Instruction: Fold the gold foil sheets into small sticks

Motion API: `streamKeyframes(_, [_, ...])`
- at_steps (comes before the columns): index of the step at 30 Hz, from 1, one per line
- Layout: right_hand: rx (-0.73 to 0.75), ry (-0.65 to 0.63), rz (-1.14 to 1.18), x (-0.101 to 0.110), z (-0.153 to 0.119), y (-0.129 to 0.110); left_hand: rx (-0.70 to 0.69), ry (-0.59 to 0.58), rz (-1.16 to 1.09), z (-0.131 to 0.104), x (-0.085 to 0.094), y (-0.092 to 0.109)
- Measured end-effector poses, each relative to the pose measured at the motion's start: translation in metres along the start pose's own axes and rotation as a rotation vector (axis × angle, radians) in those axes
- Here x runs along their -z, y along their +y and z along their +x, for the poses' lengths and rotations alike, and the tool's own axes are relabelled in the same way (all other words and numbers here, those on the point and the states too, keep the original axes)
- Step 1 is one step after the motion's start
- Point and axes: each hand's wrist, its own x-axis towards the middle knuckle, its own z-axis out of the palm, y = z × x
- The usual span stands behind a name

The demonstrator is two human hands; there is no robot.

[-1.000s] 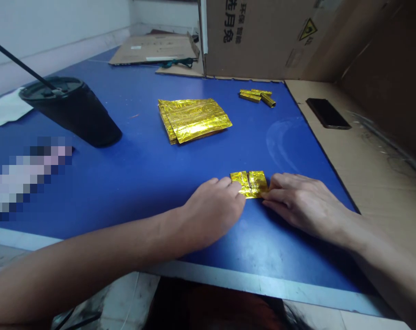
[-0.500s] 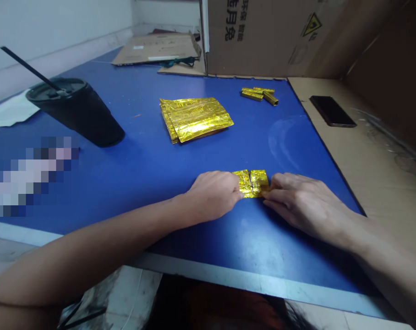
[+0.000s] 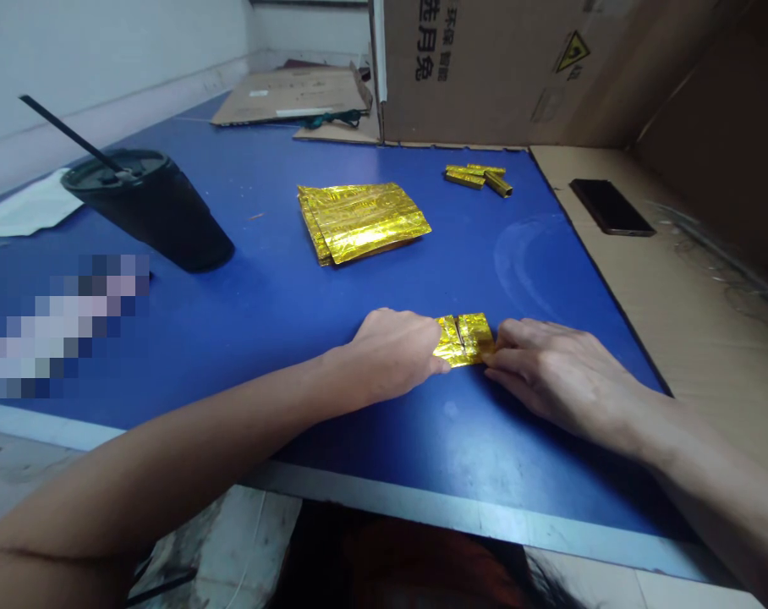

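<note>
A small folded piece of gold foil paper (image 3: pixel 474 337) lies on the blue table between my hands, a narrow dark gap running across its middle. My left hand (image 3: pixel 400 351) is closed on its left end, and the fingertips are partly hidden. On the right end, my right hand (image 3: pixel 542 368) pinches the near corner between thumb and fingers. Farther back rests a stack of flat gold foil sheets (image 3: pixel 375 222). Several small folded gold foil pieces (image 3: pixel 479 176) lie in a loose pile beyond it to the right.
A black tumbler (image 3: pixel 159 211) with a straw stands at the left, near a white paper (image 3: pixel 32 207). A phone (image 3: pixel 611 207) lies on cardboard at the right. A large carton (image 3: pixel 485 76) and flattened cardboard (image 3: pixel 288 91) stand at the back. The near table edge (image 3: pixel 384 491) is pale.
The view has shifted slightly. Both hands keep their hold on the folded gold foil paper, which looks almost the same, its gap still showing.
</note>
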Motion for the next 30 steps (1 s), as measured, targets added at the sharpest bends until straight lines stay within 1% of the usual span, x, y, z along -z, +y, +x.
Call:
streamKeyframes(1, [-0.005, -0.002, 0.001, 0.000, 0.000, 0.000, -0.003, 0.034, 0.021, -0.001, -0.001, 0.000])
streamKeyframes(3, [-0.013, -0.010, 0.006, 0.000, 0.000, 0.001, -0.055, 0.141, 0.064, -0.004, -0.004, 0.000])
streamKeyframes(5, [-0.011, -0.017, 0.011, -0.001, 0.000, 0.002, -0.154, 0.246, 0.104, -0.009, -0.009, 0.002])
streamKeyframes(6, [-0.010, -0.019, 0.013, -0.001, -0.001, 0.002, -0.201, 0.274, 0.118, -0.010, -0.011, 0.003])
streamKeyframes(9, [-0.013, -0.023, 0.000, -0.001, -0.001, 0.000, -0.296, 0.290, 0.147, -0.014, -0.017, 0.007])
streamKeyframes(13, [-0.007, 0.019, -0.022, -0.002, 0.000, -0.001, -0.338, 0.362, 0.205, -0.013, -0.022, 0.010])
streamKeyframes(16, [0.029, 0.041, 0.040, -0.003, 0.000, 0.002, -0.369, 0.360, 0.243, -0.012, -0.023, 0.012])
streamKeyframes(19, [0.040, 0.018, 0.079, -0.001, 0.000, 0.003, -0.382, 0.344, 0.273, -0.016, -0.023, 0.015])
streamKeyframes(22, [0.015, -0.015, 0.054, 0.001, 0.000, 0.002, -0.355, 0.343, 0.289, -0.025, -0.024, 0.020])
streamKeyframes(26, [0.008, -0.019, 0.014, 0.003, 0.001, 0.000, -0.330, 0.314, 0.246, -0.036, -0.024, 0.023])
streamKeyframes(30, [-0.006, -0.031, -0.009, 0.003, 0.002, -0.001, -0.328, 0.316, 0.222, -0.038, -0.021, 0.022])
